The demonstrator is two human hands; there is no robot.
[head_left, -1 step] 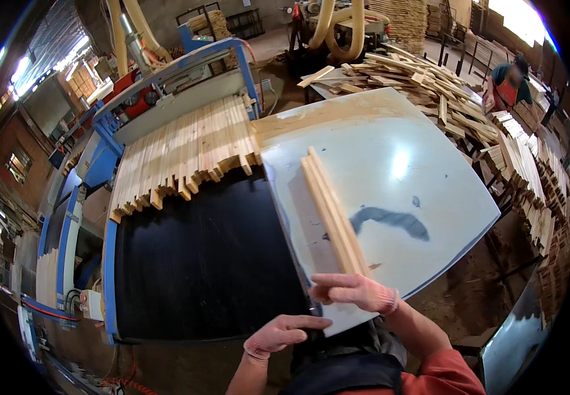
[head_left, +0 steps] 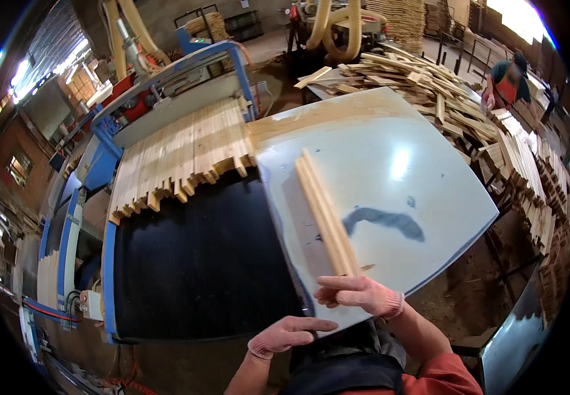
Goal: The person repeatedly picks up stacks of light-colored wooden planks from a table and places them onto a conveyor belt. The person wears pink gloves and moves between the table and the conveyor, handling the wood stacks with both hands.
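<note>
A few pale wooden strips lie side by side on a light grey sheet-topped table, pointing away from me. My right hand, in a pinkish knit glove, is at their near end, its fingers stretched leftward; whether it touches the wood I cannot tell. My left hand, gloved alike, is at the table's near corner with its index finger extended along the edge and its other fingers bent. Neither hand is holding anything I can see.
Left of the table is a black conveyor belt in a blue-framed machine, with a row of wooden strips at its far end. Loose offcuts pile up behind the table. A co-worker stands far right by stacked strips.
The view has shifted slightly. Both my hands sit a little farther right against the table. The strips on it have not visibly moved.
</note>
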